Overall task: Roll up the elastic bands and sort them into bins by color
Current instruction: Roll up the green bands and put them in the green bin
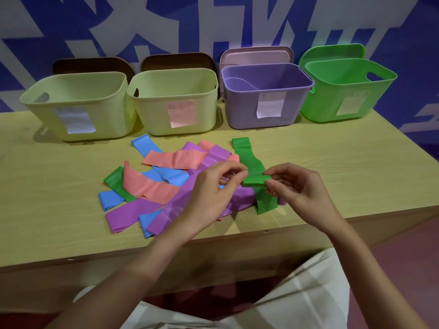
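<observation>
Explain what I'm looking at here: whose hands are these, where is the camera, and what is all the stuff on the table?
No machine here: a person wearing a head camera looks down at their own hands. The left hand and right hand pinch the near end of a green elastic band, apparently starting to roll it. Other flat bands, pink, blue, purple and green, lie in a loose overlapping pile on the wooden table. At the back stand four labelled bins: two pale yellow, one purple, one green. No rolled bands show inside them.
</observation>
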A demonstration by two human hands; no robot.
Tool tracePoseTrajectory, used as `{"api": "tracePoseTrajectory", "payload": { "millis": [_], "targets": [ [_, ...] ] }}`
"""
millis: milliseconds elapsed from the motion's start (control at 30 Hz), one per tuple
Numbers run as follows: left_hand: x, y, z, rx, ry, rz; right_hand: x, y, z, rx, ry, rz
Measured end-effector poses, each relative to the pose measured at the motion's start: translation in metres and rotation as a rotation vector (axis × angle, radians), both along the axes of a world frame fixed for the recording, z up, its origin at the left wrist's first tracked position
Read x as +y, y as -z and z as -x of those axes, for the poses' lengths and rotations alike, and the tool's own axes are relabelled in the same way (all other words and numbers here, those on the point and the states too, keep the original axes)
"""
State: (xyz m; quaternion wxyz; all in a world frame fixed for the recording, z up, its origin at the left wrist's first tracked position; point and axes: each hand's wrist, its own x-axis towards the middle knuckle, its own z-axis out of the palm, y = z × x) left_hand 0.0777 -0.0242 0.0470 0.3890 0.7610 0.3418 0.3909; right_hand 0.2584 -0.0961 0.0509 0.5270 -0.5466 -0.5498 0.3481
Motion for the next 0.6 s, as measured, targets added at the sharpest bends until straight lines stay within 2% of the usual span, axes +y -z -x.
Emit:
{"api": "tracePoseTrajectory", "payload": {
  "millis": [100, 200, 433, 600],
  "targets": [
    [0.012, 0.000, -0.006, 0.018, -0.004, -0.223, 0.008, 0.002, -0.005, 0.115, 0.079, 0.020],
    [0.028, -0.003, -0.016, 0.061, 0.044, -0.275, 0.020, 0.002, -0.015, 0.214, 0.150, 0.024],
    [0.079, -0.007, -0.051, 0.225, 0.114, -0.436, 0.065, 0.001, -0.042, 0.194, 0.242, 0.012],
    [0.122, -0.008, -0.081, 0.249, 0.076, -0.505, 0.108, -0.003, -0.068, 0.161, 0.238, 0.041]
  ]
}}
